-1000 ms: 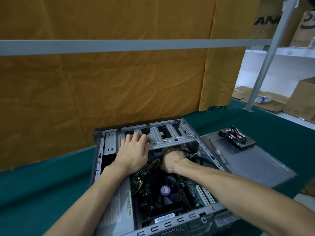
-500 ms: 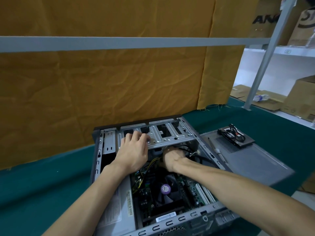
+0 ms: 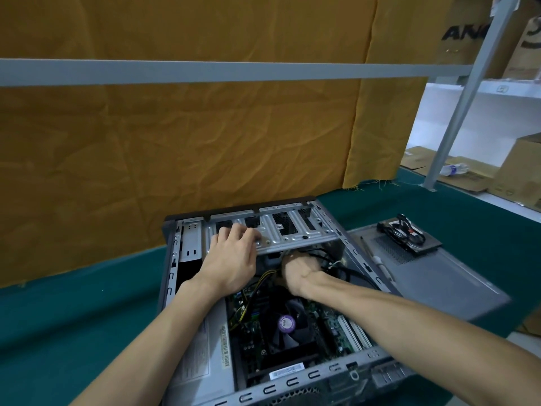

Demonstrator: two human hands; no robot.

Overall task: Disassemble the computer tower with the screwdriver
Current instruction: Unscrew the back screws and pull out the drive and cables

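Green table (image 3: 73, 317), open computer tower (image 3: 363, 373), left hand (image 3: 231, 259) flat on drive cage (image 3: 292, 232), right hand (image 3: 298, 269) beneath, grip unclear

Dim, even indoor light; brighter at right; wide-angle bending and soft blur toward edges

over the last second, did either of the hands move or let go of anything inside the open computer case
Nothing visibly changed. The left hand still rests with its fingers on the silver perforated metal drive cage; the right hand stays tucked under that cage among the black cables, and what it holds is hidden. The grey side panel and the black component on it have not shifted.
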